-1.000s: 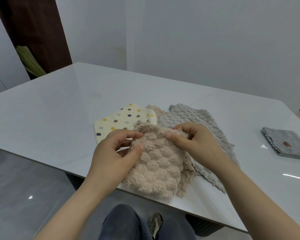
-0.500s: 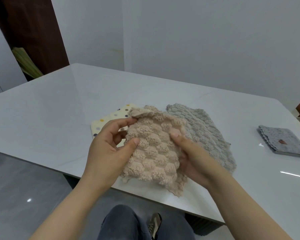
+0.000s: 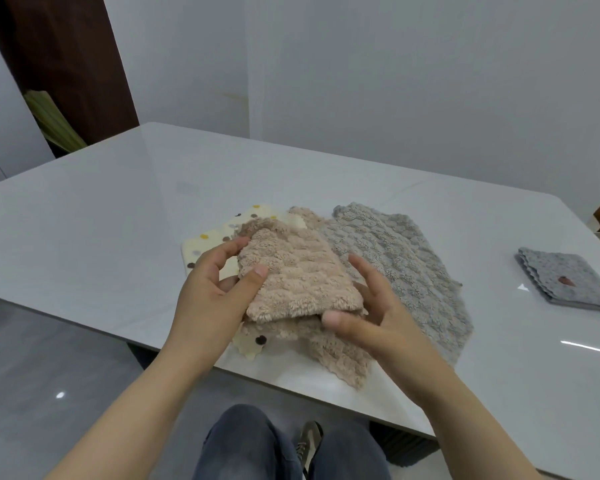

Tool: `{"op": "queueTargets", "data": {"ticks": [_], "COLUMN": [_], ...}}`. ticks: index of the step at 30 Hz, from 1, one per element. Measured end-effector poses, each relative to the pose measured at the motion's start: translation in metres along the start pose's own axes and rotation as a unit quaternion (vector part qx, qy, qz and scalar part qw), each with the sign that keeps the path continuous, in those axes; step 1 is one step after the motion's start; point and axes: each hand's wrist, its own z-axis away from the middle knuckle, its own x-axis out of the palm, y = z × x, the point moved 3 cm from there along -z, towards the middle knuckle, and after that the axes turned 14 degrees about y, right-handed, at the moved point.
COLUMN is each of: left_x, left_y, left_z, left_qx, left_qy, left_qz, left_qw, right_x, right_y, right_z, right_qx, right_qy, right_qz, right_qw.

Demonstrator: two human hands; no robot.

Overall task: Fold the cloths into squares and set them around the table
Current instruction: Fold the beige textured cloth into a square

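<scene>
Nearest to me are my knees in blue jeans [image 3: 243, 445] and one shoe [image 3: 307, 441] on the floor. Just beyond them runs the near edge of a glossy pale table [image 3: 101, 220].

Above that edge, my left hand [image 3: 215, 292] pinches a folded beige cloth [image 3: 298, 271], thumb on top and fingers behind. My right hand [image 3: 371, 306] is unclenched, its fingers fairly straight against the cloth's right side and gripping nothing. More beige pile lies underneath; I cannot tell if it is the same cloth.

The cloth looks thick, fluffy, light and limp. I judge it will sag and spring apart unless I hold it at the corners or along the fold, pressing the layers together.

Under it lies a cream dotted cloth [image 3: 208, 237], its corner close to the near edge, where it could slip off. Just to the right, a grey textured cloth [image 3: 395, 258] lies spread flat. Well apart, near the right edge, sits a folded grey cloth [image 3: 565, 282].

Beyond the pile, bare tabletop stretches left and far, giving open room for placing squares.
</scene>
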Motion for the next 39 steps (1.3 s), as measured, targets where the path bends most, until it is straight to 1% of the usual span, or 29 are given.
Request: {"op": "queueTargets", "data": {"ticks": [2,3,5,7,10,12,14,15,16,17,18,19,20,21,22,26,29,34,39], "left_x": [0.002,0.004,0.007,0.009,0.013,0.018,0.023,0.026,0.029,0.032,0.035,0.039,0.042,0.046,0.050,0.070,0.088,0.123,0.161], "left_y": [-0.004,-0.004,-0.002,0.002,0.005,0.005,0.005,0.006,0.007,0.009,0.010,0.011,0.012,0.013,0.015,0.021,0.016,0.005,-0.010], "left_z": [0.001,0.002,0.005,0.009,0.012,0.015,0.020,0.022,0.025,0.027,0.029,0.031,0.034,0.037,0.041,0.060,0.072,0.092,0.112], "left_qx": [-0.017,-0.018,-0.017,-0.012,-0.011,-0.009,-0.006,-0.005,-0.004,-0.002,-0.001,-0.002,-0.005,-0.004,0.001,0.022,0.035,0.034,0.024], "left_qy": [-0.004,-0.006,-0.014,-0.015,-0.019,-0.033,-0.054,-0.061,-0.067,-0.074,-0.083,-0.090,-0.097,-0.104,-0.112,-0.150,-0.164,-0.194,-0.223], "left_qz": [0.020,0.023,0.030,0.028,0.030,0.030,0.028,0.025,0.024,0.025,0.026,0.030,0.036,0.040,0.040,0.043,0.024,-0.015,-0.044], "left_qw": [1.000,1.000,0.999,0.999,0.999,0.999,0.998,0.998,0.997,0.997,0.996,0.995,0.995,0.994,0.993,0.987,0.986,0.980,0.974], "right_x": [-0.001,0.000,0.001,-0.001,-0.010,-0.021,-0.032,-0.039,-0.045,-0.051,-0.055,-0.057,-0.058,-0.059,-0.061,-0.083,-0.104,-0.145,-0.182], "right_y": [0.000,-0.002,-0.006,-0.010,-0.010,-0.009,-0.009,-0.008,-0.006,-0.002,0.000,0.001,-0.002,-0.006,-0.008,-0.010,-0.006,0.003,0.015], "right_z": [0.004,0.006,0.010,0.014,0.019,0.022,0.025,0.026,0.026,0.026,0.025,0.025,0.026,0.028,0.030,0.037,0.048,0.067,0.082], "right_qx": [-0.055,-0.076,-0.105,-0.130,-0.158,-0.161,-0.151,-0.133,-0.095,-0.043,0.020,0.083,0.127,0.148,0.157,0.148,0.127,0.092,0.066], "right_qy": [0.015,0.038,0.094,0.132,0.163,0.171,0.159,0.146,0.126,0.098,0.068,0.038,0.016,0.002,0.002,0.053,0.109,0.210,0.261], "right_qz": [0.063,0.086,0.105,0.116,0.131,0.150,0.150,0.144,0.126,0.084,0.011,-0.066,-0.118,-0.131,-0.120,-0.041,-0.019,0.008,0.071], "right_qw": [0.996,0.993,0.984,0.976,0.965,0.960,0.964,0.970,0.979,0.991,0.997,0.994,0.985,0.980,0.980,0.987,0.986,0.973,0.960]}}
